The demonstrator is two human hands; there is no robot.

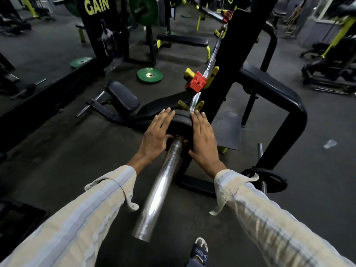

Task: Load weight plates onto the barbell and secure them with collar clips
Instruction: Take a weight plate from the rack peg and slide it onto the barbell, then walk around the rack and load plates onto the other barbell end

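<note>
A chrome barbell sleeve [161,187] points toward me from the black rack. A small black weight plate [181,121] sits on the sleeve near its inner end. My left hand [157,134] lies flat on the plate's left side with straight fingers. My right hand [202,136] presses its right side the same way. A red collar clip [196,82] hangs on the rack just beyond the plate, beside yellow bar hooks. A second red clip [227,16] shows at the bar's far end.
The black rack upright [231,60] stands right of the bar. A black plate [269,179] hangs on a storage peg at right. Green plates [150,75] lie on the floor beyond a black bench [123,97]. My sandalled foot [200,249] stands below the sleeve's end.
</note>
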